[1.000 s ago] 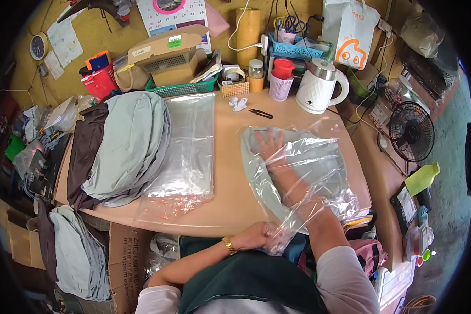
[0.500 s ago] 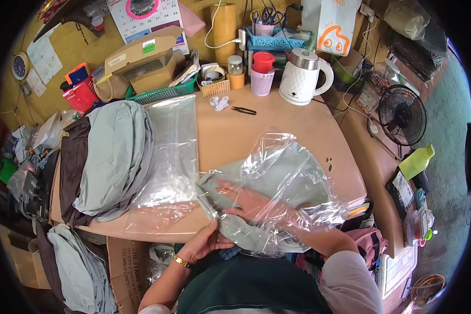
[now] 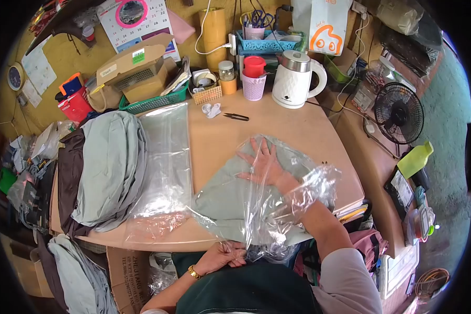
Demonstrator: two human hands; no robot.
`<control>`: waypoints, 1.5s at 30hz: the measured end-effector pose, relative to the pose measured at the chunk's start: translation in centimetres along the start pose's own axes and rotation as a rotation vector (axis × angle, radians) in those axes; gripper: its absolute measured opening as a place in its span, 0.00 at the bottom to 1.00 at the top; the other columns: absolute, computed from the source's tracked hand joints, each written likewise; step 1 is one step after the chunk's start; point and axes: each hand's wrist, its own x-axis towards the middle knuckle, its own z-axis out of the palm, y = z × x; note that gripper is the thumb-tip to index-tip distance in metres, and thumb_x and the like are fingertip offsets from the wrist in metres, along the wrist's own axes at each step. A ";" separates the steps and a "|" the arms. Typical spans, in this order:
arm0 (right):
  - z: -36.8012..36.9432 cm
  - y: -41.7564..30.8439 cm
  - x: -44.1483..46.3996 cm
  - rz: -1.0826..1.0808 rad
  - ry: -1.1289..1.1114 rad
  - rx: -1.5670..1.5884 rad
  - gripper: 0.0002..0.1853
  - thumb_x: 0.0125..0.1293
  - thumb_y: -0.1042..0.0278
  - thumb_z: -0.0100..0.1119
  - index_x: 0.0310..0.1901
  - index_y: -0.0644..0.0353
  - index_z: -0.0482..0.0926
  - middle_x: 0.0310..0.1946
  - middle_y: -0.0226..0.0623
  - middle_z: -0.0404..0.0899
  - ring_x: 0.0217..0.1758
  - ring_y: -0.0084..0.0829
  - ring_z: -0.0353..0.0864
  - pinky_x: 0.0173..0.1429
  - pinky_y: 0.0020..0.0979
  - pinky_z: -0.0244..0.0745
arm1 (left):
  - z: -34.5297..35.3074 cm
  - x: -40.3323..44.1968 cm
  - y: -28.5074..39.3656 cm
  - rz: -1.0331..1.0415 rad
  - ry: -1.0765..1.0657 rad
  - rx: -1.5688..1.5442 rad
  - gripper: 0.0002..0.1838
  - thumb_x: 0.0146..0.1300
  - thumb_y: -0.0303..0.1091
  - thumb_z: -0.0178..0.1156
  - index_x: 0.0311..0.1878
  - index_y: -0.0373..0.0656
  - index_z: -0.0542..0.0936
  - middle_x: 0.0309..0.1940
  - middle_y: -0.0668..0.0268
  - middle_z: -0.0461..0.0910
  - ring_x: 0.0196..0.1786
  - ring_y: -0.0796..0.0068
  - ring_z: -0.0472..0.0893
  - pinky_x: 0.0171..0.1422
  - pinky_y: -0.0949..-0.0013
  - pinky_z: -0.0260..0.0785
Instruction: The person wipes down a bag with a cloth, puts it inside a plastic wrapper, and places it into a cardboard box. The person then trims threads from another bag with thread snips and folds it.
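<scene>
A folded grey-green cloth piece (image 3: 222,193) lies on the table inside a clear plastic bag (image 3: 319,183). My right hand (image 3: 266,165) presses flat on the cloth near its far edge, fingers spread, with the bag's film crumpled around my wrist and forearm. At the table's front edge, my left hand (image 3: 226,255), with a gold watch on the wrist, is closed on the bag's near edge. To the left lies a stack of flat clear bags (image 3: 167,152). Beside it is a pile of grey-green and dark brown cloth pieces (image 3: 112,165).
Thread snips (image 3: 236,116) and a crumpled white scrap (image 3: 211,110) lie toward the back. A white kettle (image 3: 296,81), a purple cup (image 3: 253,86) and a green basket (image 3: 154,102) line the rear. A black fan (image 3: 399,112) stands right.
My right hand has slid away from me and to the right over the cloth, its fingers spreading. The cloth lies flatter. My left hand has moved slightly right and nearer my body.
</scene>
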 end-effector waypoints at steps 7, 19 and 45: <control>-0.4 -0.1 1.5 -0.096 -0.056 0.188 0.50 0.55 0.34 0.62 0.72 0.59 0.57 0.75 0.58 0.43 0.76 0.65 0.45 0.75 0.58 0.47 | -2.3 -1.4 0.5 0.209 0.317 -0.671 0.20 0.72 0.43 0.55 0.58 0.37 0.76 0.51 0.62 0.81 0.52 0.71 0.80 0.56 0.70 0.74; 3.7 1.8 3.9 0.122 0.154 -0.043 0.46 0.61 0.35 0.54 0.70 0.64 0.60 0.74 0.58 0.47 0.76 0.56 0.49 0.74 0.59 0.47 | -0.6 0.5 1.2 0.283 0.439 -0.498 0.18 0.67 0.28 0.61 0.58 0.32 0.74 0.49 0.59 0.82 0.51 0.72 0.81 0.58 0.68 0.76; 1.0 -9.1 -4.5 -0.696 -0.175 0.364 0.33 0.64 0.59 0.56 0.70 0.55 0.61 0.69 0.45 0.61 0.76 0.46 0.54 0.76 0.61 0.38 | -3.0 0.0 3.3 0.247 0.442 -0.495 0.18 0.63 0.21 0.57 0.57 0.35 0.73 0.44 0.64 0.81 0.45 0.75 0.83 0.43 0.70 0.80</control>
